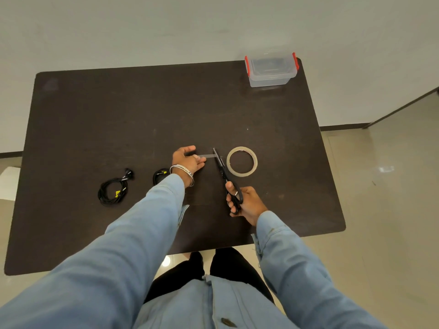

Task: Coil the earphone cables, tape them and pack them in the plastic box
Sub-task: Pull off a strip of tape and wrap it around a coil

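Dark table [95, 115] | plastic box [272, 72] far-right corner | scissors [225, 174] at tape strip [207, 156]

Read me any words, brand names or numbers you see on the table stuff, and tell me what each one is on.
No text can be read.
Coiled earphone cable: small yellow tag, too small to read.
Second earphone coil: yellow mark, too small to read.
Tape roll, scissors, plastic box: no lettering visible.
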`<state>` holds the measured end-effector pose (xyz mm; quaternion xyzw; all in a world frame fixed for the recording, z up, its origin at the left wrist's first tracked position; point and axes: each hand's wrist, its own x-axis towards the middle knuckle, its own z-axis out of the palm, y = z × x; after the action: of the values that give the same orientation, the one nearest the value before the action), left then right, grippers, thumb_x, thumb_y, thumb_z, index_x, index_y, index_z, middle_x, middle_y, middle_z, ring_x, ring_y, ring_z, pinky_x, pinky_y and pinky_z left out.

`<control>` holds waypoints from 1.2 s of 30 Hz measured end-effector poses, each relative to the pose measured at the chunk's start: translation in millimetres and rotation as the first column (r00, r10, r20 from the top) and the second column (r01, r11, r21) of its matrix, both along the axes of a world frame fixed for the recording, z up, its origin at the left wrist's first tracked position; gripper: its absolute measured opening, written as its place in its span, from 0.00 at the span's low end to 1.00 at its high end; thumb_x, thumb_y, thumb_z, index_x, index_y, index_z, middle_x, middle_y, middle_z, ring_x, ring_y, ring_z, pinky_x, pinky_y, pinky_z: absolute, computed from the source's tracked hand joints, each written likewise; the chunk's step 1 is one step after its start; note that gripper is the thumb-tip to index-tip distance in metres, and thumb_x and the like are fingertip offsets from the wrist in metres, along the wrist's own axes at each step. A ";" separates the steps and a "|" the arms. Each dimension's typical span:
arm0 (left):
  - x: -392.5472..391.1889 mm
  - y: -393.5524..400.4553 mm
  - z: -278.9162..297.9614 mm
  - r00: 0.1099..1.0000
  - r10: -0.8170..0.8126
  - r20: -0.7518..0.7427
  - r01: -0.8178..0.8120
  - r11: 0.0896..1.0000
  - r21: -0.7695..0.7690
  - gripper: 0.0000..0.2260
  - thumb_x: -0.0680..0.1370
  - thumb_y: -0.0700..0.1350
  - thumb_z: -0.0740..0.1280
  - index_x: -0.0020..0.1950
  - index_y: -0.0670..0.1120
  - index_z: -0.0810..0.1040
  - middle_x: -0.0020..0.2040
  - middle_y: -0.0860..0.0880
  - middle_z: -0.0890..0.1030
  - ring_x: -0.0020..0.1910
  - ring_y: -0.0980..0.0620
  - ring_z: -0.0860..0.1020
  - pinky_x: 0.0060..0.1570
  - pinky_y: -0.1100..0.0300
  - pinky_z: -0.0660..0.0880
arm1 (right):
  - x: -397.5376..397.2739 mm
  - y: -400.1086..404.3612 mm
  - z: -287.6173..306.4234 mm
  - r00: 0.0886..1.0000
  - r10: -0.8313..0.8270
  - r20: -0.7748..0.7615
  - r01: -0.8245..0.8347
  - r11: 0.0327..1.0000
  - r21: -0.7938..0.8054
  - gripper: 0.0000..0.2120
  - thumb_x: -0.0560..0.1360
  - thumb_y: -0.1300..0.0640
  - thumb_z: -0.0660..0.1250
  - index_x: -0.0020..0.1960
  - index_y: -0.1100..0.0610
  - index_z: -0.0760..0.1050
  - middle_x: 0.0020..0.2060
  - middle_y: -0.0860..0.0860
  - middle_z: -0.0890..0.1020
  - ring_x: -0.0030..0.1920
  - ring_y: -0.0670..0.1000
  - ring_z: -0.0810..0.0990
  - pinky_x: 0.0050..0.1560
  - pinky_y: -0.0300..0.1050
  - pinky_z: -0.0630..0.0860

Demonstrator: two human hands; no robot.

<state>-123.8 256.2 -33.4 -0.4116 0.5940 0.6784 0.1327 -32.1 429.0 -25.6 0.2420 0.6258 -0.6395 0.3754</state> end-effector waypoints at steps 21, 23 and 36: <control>10.1 -12.9 16.8 0.992 0.108 -0.057 -0.100 0.987 0.127 0.18 0.76 0.26 0.59 0.64 0.39 0.70 0.53 0.36 0.78 0.51 0.42 0.81 0.50 0.53 0.79 | -21.9 10.3 12.6 0.949 0.287 0.129 -0.238 0.923 -0.301 0.47 0.53 0.22 0.67 0.52 0.62 0.78 0.44 0.57 0.82 0.47 0.55 0.81 0.50 0.56 0.78; 10.2 -16.0 18.7 0.990 0.126 -0.070 -0.117 0.986 0.116 0.18 0.76 0.26 0.59 0.64 0.38 0.70 0.52 0.36 0.78 0.50 0.42 0.81 0.50 0.53 0.79 | -27.0 11.4 16.9 0.929 0.347 0.128 -0.303 0.913 -0.273 0.45 0.57 0.24 0.65 0.54 0.62 0.78 0.46 0.57 0.82 0.48 0.54 0.80 0.50 0.55 0.78; 12.4 -32.2 28.2 0.939 0.313 -0.144 -0.281 0.938 0.203 0.16 0.75 0.26 0.61 0.61 0.36 0.71 0.46 0.39 0.78 0.47 0.43 0.81 0.53 0.49 0.78 | -65.7 30.3 33.4 0.958 0.057 -0.281 0.044 0.940 0.338 0.14 0.70 0.43 0.72 0.45 0.53 0.83 0.35 0.47 0.79 0.38 0.48 0.75 0.35 0.42 0.70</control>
<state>-111.5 224.0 -5.2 -0.4225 0.4705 0.7746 0.0126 -97.8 459.3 7.8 0.2062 0.7754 -0.5484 0.2355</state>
